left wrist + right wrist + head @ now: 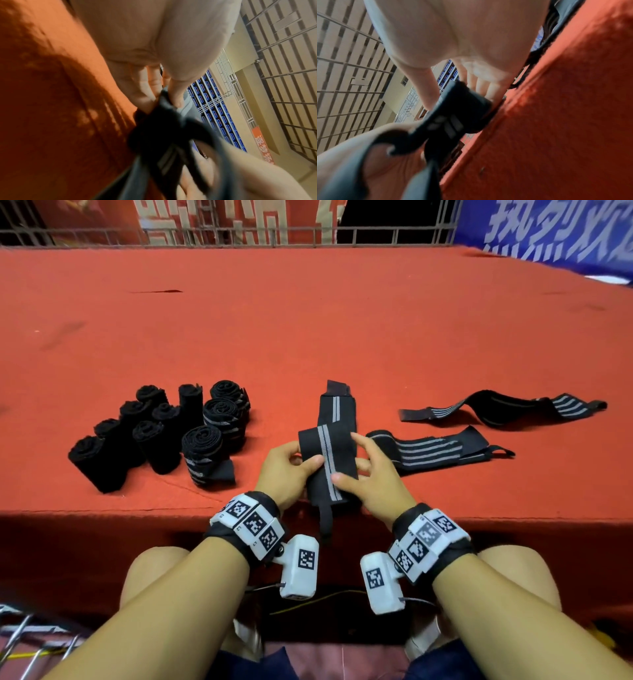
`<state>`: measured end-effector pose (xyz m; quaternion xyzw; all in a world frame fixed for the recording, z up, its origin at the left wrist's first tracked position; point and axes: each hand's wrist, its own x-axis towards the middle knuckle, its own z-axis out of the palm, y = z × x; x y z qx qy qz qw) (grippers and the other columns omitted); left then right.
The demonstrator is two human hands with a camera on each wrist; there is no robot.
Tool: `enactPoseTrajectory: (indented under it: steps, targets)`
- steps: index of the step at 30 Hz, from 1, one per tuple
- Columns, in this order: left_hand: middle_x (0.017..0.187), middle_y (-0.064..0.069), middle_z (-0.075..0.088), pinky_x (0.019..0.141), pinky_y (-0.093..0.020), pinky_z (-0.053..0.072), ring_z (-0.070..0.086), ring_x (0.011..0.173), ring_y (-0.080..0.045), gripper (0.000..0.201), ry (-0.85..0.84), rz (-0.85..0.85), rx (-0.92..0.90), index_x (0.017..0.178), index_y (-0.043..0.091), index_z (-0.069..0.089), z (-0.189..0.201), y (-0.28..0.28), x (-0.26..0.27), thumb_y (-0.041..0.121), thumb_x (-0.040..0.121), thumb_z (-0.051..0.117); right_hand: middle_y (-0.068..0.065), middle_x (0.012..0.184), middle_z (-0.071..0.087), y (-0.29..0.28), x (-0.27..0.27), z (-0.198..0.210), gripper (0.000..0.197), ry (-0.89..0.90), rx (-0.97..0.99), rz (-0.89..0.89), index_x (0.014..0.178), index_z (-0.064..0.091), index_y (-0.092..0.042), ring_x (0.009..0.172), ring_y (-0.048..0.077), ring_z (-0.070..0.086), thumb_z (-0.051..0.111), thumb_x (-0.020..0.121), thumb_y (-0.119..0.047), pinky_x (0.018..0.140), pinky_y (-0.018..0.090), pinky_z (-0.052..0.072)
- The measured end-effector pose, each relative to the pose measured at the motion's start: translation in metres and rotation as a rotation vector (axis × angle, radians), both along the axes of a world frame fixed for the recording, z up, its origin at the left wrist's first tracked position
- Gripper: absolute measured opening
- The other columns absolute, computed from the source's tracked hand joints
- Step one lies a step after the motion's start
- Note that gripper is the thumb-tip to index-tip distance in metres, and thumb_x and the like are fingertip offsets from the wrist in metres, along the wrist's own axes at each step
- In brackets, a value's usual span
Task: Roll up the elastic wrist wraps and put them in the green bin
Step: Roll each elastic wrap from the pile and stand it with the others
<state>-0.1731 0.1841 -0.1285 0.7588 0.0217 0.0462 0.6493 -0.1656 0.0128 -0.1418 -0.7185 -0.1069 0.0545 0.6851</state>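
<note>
Both wrist views are blurred. The held wrap (329, 453) hides the right hand (373, 474) fingers; the banner (561, 231) at two o'clock is cut off.

Table (308, 313): spread before the person, a railing (239, 234) set behind its far edge.
Rolled wraps (161, 433): clustered on the table, left of the hands.
Held wrap (330, 446): gripped at the near table edge between the left hand (284, 470) and the right hand (373, 474), its loop hung over the edge.
Near flat wrap (431, 451): laid just right of the right hand.
Far flat wrap (507, 407): laid behind and right of the near flat wrap.
</note>
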Motion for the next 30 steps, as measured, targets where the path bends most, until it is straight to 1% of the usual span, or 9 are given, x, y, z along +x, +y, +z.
enactPoseTrajectory:
  steps: [3, 5, 10, 14, 18, 22, 24, 27, 30]
  targets:
    - [0.096, -0.003, 0.076, 0.07, -0.024, 0.058, 0.073, 0.082, -0.007, 0.018, -0.051, 0.019, -0.024, 0.111, 0.009, 0.07, -0.003, -0.002, 0.01, 0.002, 0.096, 0.064, 0.008, 0.113, 0.073, 0.002, 0.007, -0.007, 0.059, -0.037, -0.019, -0.009, 0.131, 0.054, -0.016, 0.103, 0.016, 0.072, 0.072, 0.083, 0.012, 0.086, 0.029, 0.058]
    - [0.096, -0.01, 0.077, 0.076, -0.036, 0.061, 0.075, 0.087, -0.021, 0.018, -0.022, 0.01, -0.06, 0.113, 0.013, 0.065, -0.01, -0.005, 0.013, 0.007, 0.096, 0.066, 0.008, 0.107, 0.075, 0.004, 0.014, -0.011, 0.051, -0.034, -0.007, -0.083, 0.124, 0.057, -0.014, 0.097, 0.018, 0.074, 0.074, 0.082, 0.011, 0.083, 0.03, 0.058]
    - [0.092, -0.014, 0.077, 0.067, -0.034, 0.058, 0.075, 0.079, -0.025, 0.038, 0.068, -0.037, -0.122, 0.121, 0.019, 0.052, -0.025, -0.009, 0.016, 0.006, 0.092, 0.071, 0.01, 0.103, 0.072, 0.008, 0.025, -0.017, 0.051, -0.023, 0.06, -0.246, 0.123, 0.049, -0.011, 0.091, 0.02, 0.074, 0.079, 0.083, -0.001, 0.08, 0.033, 0.06]
    - [0.083, -0.011, 0.077, 0.062, -0.029, 0.056, 0.074, 0.069, -0.019, 0.033, 0.077, 0.065, -0.17, 0.114, 0.015, 0.055, -0.03, -0.005, 0.023, 0.001, 0.09, 0.072, 0.013, 0.115, 0.059, 0.002, 0.017, -0.017, 0.052, -0.065, 0.157, -0.135, 0.123, 0.05, -0.019, 0.077, 0.014, 0.069, 0.074, 0.084, 0.007, 0.06, 0.03, 0.057]
    - [0.087, -0.015, 0.078, 0.065, -0.033, 0.059, 0.075, 0.073, -0.024, 0.037, 0.075, 0.086, -0.234, 0.112, 0.018, 0.054, -0.031, -0.006, 0.024, -0.001, 0.088, 0.073, 0.0, 0.127, 0.048, -0.008, 0.014, -0.023, 0.062, -0.197, 0.098, -0.018, 0.116, 0.063, -0.023, 0.094, 0.014, 0.063, 0.075, 0.069, 0.016, 0.068, 0.028, 0.055]
    - [0.09, -0.016, 0.077, 0.072, -0.038, 0.06, 0.074, 0.076, -0.023, 0.046, 0.064, 0.088, -0.261, 0.116, 0.018, 0.052, -0.032, -0.004, 0.025, -0.006, 0.083, 0.074, -0.007, 0.129, 0.052, -0.007, 0.017, -0.028, 0.038, -0.333, -0.17, -0.021, 0.096, 0.075, -0.026, 0.106, 0.014, 0.062, 0.082, 0.071, 0.002, 0.078, 0.024, 0.053]
    - [0.092, -0.014, 0.076, 0.08, -0.043, 0.059, 0.072, 0.081, -0.02, 0.05, 0.018, 0.127, -0.213, 0.116, 0.023, 0.053, -0.035, -0.004, 0.025, -0.001, 0.08, 0.077, -0.007, 0.115, 0.061, -0.005, 0.019, -0.029, 0.026, -0.372, -0.169, -0.044, 0.091, 0.075, -0.023, 0.096, 0.016, 0.063, 0.079, 0.075, -0.004, 0.079, 0.027, 0.053]
    - [0.107, -0.001, 0.064, 0.077, -0.026, 0.053, 0.061, 0.079, 0.004, 0.043, -0.109, 0.225, -0.053, 0.114, 0.034, 0.056, -0.037, -0.007, 0.019, 0.016, 0.081, 0.078, -0.006, 0.094, 0.071, -0.003, 0.023, -0.031, 0.015, -0.321, -0.166, -0.09, 0.09, 0.074, -0.023, 0.082, 0.026, 0.065, 0.077, 0.08, -0.011, 0.078, 0.039, 0.054]
    - [0.111, 0.002, 0.06, 0.074, -0.013, 0.043, 0.055, 0.078, 0.007, 0.017, -0.272, 0.175, 0.041, 0.104, 0.035, 0.067, -0.032, -0.009, 0.011, 0.041, 0.088, 0.066, 0.0, 0.092, 0.075, -0.003, 0.024, -0.031, 0.01, -0.238, -0.099, -0.125, 0.094, 0.075, -0.017, 0.082, 0.021, 0.07, 0.074, 0.088, -0.009, 0.079, 0.039, 0.058]
